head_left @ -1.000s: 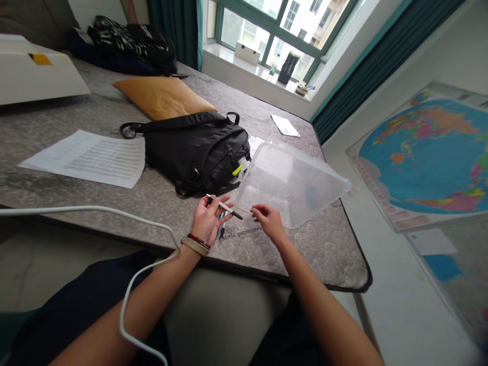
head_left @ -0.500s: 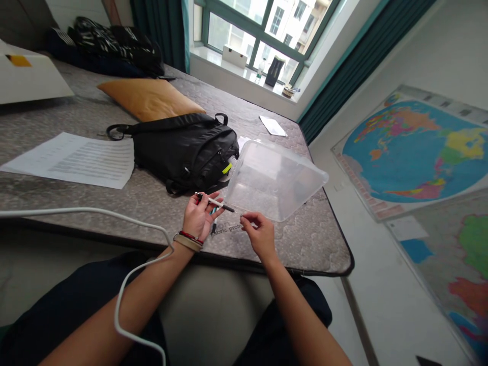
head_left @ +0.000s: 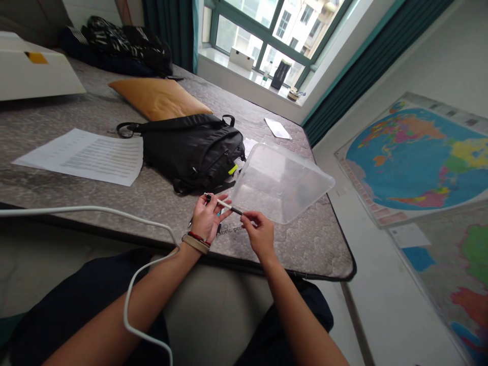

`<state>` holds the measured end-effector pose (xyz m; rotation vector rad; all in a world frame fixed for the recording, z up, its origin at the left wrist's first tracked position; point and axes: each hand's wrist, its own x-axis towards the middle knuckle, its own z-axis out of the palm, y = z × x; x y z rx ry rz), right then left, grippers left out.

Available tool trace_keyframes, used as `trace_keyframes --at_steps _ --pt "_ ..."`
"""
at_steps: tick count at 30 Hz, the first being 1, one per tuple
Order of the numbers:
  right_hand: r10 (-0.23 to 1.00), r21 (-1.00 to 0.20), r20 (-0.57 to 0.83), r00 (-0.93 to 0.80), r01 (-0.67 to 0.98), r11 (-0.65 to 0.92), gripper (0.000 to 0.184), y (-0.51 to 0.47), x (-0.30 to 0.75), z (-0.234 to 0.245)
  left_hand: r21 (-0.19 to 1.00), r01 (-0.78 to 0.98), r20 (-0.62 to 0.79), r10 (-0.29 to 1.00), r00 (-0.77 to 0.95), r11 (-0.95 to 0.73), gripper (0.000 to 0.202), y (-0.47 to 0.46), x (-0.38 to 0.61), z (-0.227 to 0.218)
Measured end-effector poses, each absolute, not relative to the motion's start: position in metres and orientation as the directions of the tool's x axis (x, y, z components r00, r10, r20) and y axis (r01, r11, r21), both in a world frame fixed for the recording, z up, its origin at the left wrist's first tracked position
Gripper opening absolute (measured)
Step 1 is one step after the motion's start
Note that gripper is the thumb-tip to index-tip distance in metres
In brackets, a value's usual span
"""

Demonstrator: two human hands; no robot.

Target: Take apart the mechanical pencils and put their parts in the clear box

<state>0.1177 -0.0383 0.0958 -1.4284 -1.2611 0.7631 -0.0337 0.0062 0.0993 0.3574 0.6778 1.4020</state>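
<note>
My left hand (head_left: 206, 218) is closed around a thin white pen (head_left: 223, 204) with a black tip, holding it level over the near edge of the grey mattress (head_left: 152, 193). More pens show under that hand, partly hidden. My right hand (head_left: 259, 231) pinches the pen's black tip end with thumb and forefinger. Just beyond both hands lies a clear plastic box (head_left: 280, 183), and left of it a black backpack (head_left: 190, 150).
Printed sheets (head_left: 84, 157) lie at the left, an orange cushion (head_left: 160, 99) behind the backpack, a white paper (head_left: 277, 128) farther back. A white cable (head_left: 87, 209) crosses to my left wrist. A world map (head_left: 415, 157) covers the floor at right.
My right hand has moved left from the mattress near the box up to the pen's tip and closed on it. The left hand keeps holding the pen.
</note>
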Motion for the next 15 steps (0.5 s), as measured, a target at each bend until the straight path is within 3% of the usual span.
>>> trace_keyframes --at_steps 11,15 --pt "0.949 -0.945 0.171 0.264 0.316 0.082 0.025 -0.0408 0.1207 0.0914 0.631 -0.761 -0.192 0.981 0.033 0.149 0.031 0.0015 -0.0303 0.1010" --pt "0.958 -0.944 0.128 0.255 0.328 0.039 0.035 -0.0401 0.1211 0.0872 0.645 -0.751 -0.149 0.987 0.058 0.141 0.033 -0.0002 -0.0283 0.0989"
